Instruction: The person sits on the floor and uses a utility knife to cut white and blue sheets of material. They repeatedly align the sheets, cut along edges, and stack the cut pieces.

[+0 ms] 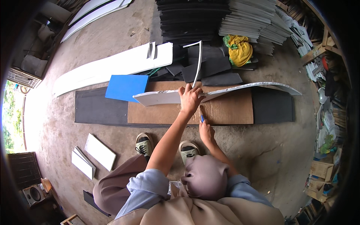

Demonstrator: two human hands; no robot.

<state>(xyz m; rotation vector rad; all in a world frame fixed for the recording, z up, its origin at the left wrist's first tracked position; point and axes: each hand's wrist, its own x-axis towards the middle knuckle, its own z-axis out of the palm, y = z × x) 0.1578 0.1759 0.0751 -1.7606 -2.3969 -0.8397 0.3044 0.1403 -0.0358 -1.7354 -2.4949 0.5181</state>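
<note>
My left hand [191, 99] is closed on the upper edge of a long, bent white foam sheet [159, 98]. This sheet stands on its edge over a brown board [228, 112], its right part curving away. A narrow white strip [198, 63] reaches from beside my left fingers toward the far side, bent at its end. Nearer to me, my right hand [206, 132] grips a knife with a blue handle [202, 118]. Its thin tip points away from me, just below the sheet, close to the board. A blue rectangular sheet [125, 87] lies by the foam's left end.
Under the board is a long dark mat [99, 108]. Beyond lie a large white sheet [112, 67], black offcuts [215, 67], a yellow-green cloth [240, 50] and stacked black sheets [191, 20]. White pieces [100, 152] rest on the floor near my left foot.
</note>
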